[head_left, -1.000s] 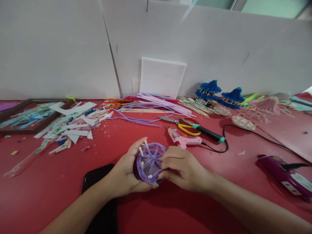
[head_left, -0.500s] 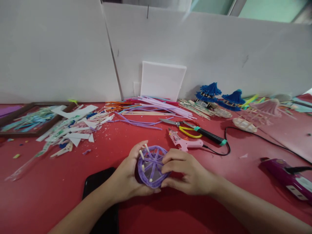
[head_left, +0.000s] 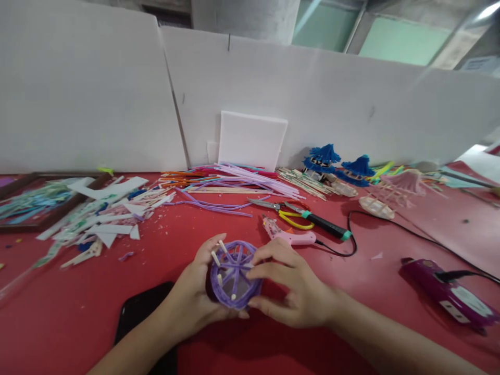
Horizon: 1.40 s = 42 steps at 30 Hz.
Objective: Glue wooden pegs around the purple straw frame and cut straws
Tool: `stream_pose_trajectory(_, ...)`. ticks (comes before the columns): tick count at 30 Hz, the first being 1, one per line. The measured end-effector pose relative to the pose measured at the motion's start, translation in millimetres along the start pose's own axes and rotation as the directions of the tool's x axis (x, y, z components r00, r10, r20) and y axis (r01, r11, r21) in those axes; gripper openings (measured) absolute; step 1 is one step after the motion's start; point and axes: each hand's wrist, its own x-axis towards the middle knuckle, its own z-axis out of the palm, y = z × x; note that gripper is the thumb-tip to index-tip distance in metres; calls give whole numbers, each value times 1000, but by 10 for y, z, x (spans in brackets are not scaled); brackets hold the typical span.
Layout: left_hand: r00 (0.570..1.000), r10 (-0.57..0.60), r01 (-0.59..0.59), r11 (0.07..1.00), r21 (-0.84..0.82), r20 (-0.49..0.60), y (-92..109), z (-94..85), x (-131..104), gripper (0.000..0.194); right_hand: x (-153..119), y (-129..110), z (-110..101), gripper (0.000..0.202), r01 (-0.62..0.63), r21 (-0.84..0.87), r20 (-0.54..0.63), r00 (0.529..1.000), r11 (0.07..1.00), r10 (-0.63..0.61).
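Note:
A round purple pipe-cleaner frame [head_left: 236,276] is held just above the red table, its spokes crossing in the middle. Several short pale wooden sticks [head_left: 215,258] stand up from its left and lower rim. My left hand [head_left: 195,286] cups the frame from the left, thumb and fingers wrapped round its side. On the right side, my right hand [head_left: 291,286] has bent fingertips against the rim and spokes. Those fingertips hide part of the right rim, and whether they pinch something small does not show.
Behind the hands lie a pink glue gun [head_left: 289,233], pliers [head_left: 328,225] and loose pipe cleaners [head_left: 250,179]. Scraps [head_left: 109,219] spread at left, a black phone [head_left: 142,312] lies under my left forearm, and a magenta power strip [head_left: 445,291] sits right. Small blue-roofed models [head_left: 322,159] stand behind.
The view has tilted up and turned slightly right, so everything sits lower and further left. My right fingers have shifted a little on the rim; my left hand still holds the frame.

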Motion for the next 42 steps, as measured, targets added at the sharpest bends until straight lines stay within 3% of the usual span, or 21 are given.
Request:
stream_pose_trajectory(5, 999, -37, 39, 995, -96, 29, 128, -2, -3, 106, -19, -49, 54, 17, 30, -26, 1, 1000, 999, -30)
stream_pose_trajectory(11, 987, -84, 118, 959, -256, 137, 8, -26, 23, 110, -8, -142, 118, 13, -51, -46, 8, 999, 998, 51)
stream_pose_trajectory(15, 991, -69, 92, 974, -208, 118, -18, -52, 30, 107, 6, -182, 152, 9, -58, -37, -11, 998, 998, 57)
stream_pose_trajectory(21, 992, -79, 89, 991, -100, 98, 101, -56, 30, 102, -8, -176, 196, 7, -49, -4, -40, 998, 999, 48)
stream_pose_trajectory(28, 989, -112, 130, 969, -211, 92, 124, -25, 33, 99, 2, -149, 203, 8, -60, 16, -56, 997, 998, 61)
stream_pose_trajectory(35, 989, -98, 127, 946, -298, 111, 27, -17, 12, 105, 4, -161, 155, 9, -85, 34, -7, 996, 996, 86)
stream_pose_trajectory(38, 978, -177, 202, 941, -272, 115, 92, -6, 1, 114, 13, -113, 77, 17, -57, 27, 7, 998, 998, 57)
stream_pose_trajectory(42, 962, -222, 263, 906, -330, 157, 162, 17, 0, 135, -8, 132, -124, 17, -196, -124, -118, 976, 973, 182)
